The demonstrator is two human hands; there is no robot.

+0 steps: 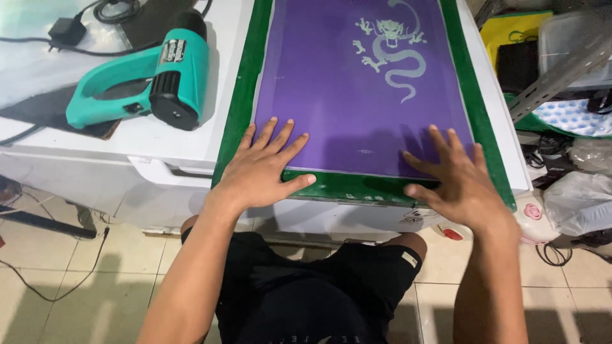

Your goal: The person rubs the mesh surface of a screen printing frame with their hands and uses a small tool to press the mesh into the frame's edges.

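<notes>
While we look down from head height, a teal heat gun (159, 79) lies unused at far left on a white surface (185, 143), its black cable (38, 46) trailing away. Next, our left hand (261, 169) rests flat, fingers spread, holding nothing, on the near edge of a green-framed printing screen (366, 186). Its purple mesh carries a pale dragon design (392, 54). Our right hand (456, 178) presses likewise, open. No ink or squeegee shows, so printing seems unstarted.

frame (331, 186) top: cut off by upper edge
dragon (392, 54) head: partly cropped
right hand (459, 185): hid frame's near corner
</notes>
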